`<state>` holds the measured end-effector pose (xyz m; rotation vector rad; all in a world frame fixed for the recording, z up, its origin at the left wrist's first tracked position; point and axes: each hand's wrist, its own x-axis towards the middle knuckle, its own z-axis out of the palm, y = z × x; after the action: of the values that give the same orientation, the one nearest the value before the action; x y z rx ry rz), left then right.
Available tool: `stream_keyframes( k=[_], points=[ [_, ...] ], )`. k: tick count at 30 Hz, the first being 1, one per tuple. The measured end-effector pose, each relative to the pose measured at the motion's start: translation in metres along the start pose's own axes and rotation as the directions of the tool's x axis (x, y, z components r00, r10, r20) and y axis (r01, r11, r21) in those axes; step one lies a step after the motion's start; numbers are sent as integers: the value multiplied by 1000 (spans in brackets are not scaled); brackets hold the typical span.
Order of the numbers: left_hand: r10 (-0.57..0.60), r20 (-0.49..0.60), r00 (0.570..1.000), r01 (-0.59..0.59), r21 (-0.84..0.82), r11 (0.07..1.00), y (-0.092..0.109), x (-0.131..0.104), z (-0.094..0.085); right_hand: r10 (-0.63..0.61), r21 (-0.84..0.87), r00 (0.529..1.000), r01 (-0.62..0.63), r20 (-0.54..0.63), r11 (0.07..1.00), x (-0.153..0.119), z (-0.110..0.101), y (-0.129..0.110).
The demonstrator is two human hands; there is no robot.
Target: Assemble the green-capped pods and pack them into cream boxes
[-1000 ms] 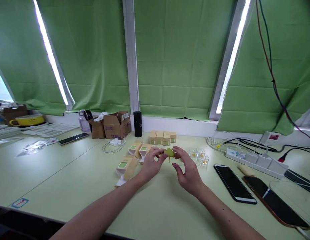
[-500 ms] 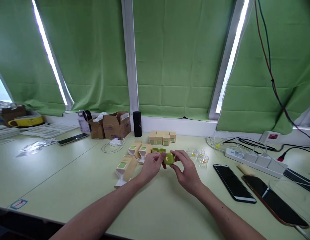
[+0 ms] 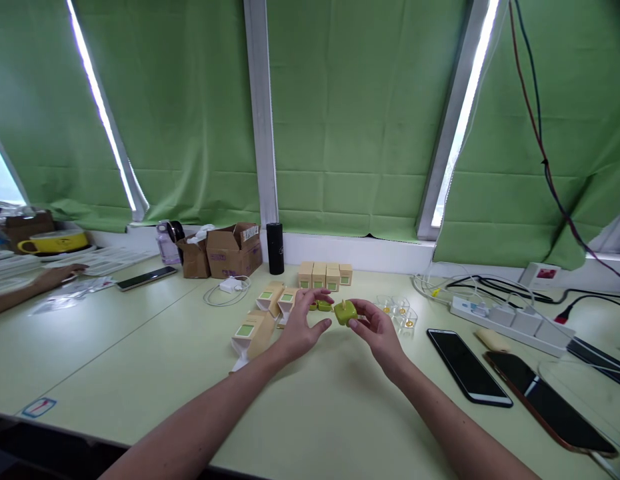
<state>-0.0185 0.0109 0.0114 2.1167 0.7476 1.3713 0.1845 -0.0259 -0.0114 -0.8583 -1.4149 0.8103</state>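
Between the thumb and fingers of my right hand (image 3: 375, 330) is a small green rounded-square case (image 3: 345, 312), tilted, with a pale nub on its top. My left hand (image 3: 304, 325) is apart from it, thumb and fingers spread with nothing between them. Just behind the left hand's fingers sit more green cases (image 3: 324, 305), partly hidden. Opened tan cartons (image 3: 255, 333) with green labels lie left of my left hand. Beyond the right fingers stand several small clear cups (image 3: 409, 319) with gold-coloured bottoms.
Closed tan cartons (image 3: 319, 275) stand at the back. A black cylinder (image 3: 275, 248) and brown cardboard boxes (image 3: 235, 250) line the wall. Phones (image 3: 467, 365) and a power strip (image 3: 510, 325) lie at right. Another person's hand (image 3: 60, 275) shows at far left.
My left hand has let go of the green case and moved left, its fingers opening. My right hand keeps the case, now turned. Another person's arm has come in at far left.
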Motion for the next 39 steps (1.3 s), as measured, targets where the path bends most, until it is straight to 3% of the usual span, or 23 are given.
stream_keyframes(
  k=[7, 13, 15, 18, 21, 24, 27, 29, 32, 39],
  points=[
    [132, 116, 984, -141, 71, 988, 4, -1, 1, 38, -30, 999, -37, 35, 999, -1, 0, -4],
    [169, 168, 971, -183, 68, 981, 0, 1, 3, 1, -67, 1000, 0, 23, 998, -2, 3, -3],
    [132, 157, 979, -136, 16, 991, -3, 2, 5, 1, -63, 1000, -1, -14, 998, -1, 1, -2],
    [-14, 72, 997, 24, -143, 989, -9, 4, 6, 17, -72, 995, -25, -103, 997, 2, -4, 0],
    [-174, 50, 983, 180, -364, 914, -17, 7, 6, 30, -134, 983, -54, -181, 989, 6, -10, 5],
    [-273, 70, 959, 269, -520, 811, -25, 10, 5, -41, -318, 975, -32, -220, 947, 9, -18, 13],
    [-306, 103, 946, 304, -603, 737, -30, 11, 3, -231, -624, 957, 74, -174, 778, 12, -29, 22],
    [-309, 127, 943, 317, -634, 706, -31, 11, 1, -361, -793, 929, 157, -84, 589, 14, -38, 29],
    [-310, 148, 939, 327, -663, 673, -31, 10, -1, -448, -915, 891, 236, 70, 328, 17, -49, 38],
    [-375, 145, 916, 343, -770, 539, -28, 8, 2, -171, -994, 984, 71, 56, 86, 18, -48, 43]
  ],
)
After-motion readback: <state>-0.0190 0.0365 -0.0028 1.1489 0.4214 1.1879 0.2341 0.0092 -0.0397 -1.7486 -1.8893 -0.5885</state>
